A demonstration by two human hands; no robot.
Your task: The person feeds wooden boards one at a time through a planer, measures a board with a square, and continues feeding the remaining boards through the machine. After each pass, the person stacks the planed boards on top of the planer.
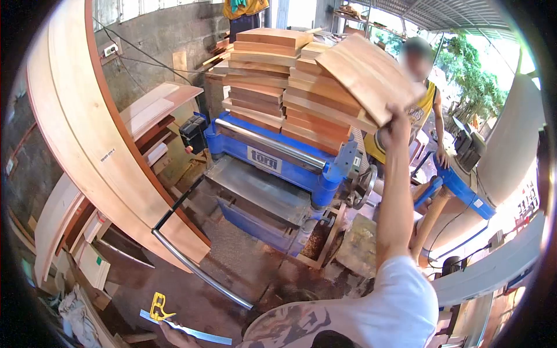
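Observation:
My right hand (396, 124) grips the near corner of a wide wooden board (371, 75), raised and tilted at the right end of the board stacks. Two tall stacks of boards, a left one (255, 75) and a right one (316, 104), rest on top of the blue planer (272, 159). Low at the bottom left, my left hand (177, 336) is closed around a combination square with a yellow head (159, 306) and a steel blade. Its fingers are partly cut off by the frame's lower edge.
Long wooden panels (98, 133) lean on the left. A curved metal bar (197, 272) reaches out from the planer. A co-worker in a yellow vest (432, 98) stands at the right by a blue machine (467, 188). Another person (243, 11) is behind the stacks.

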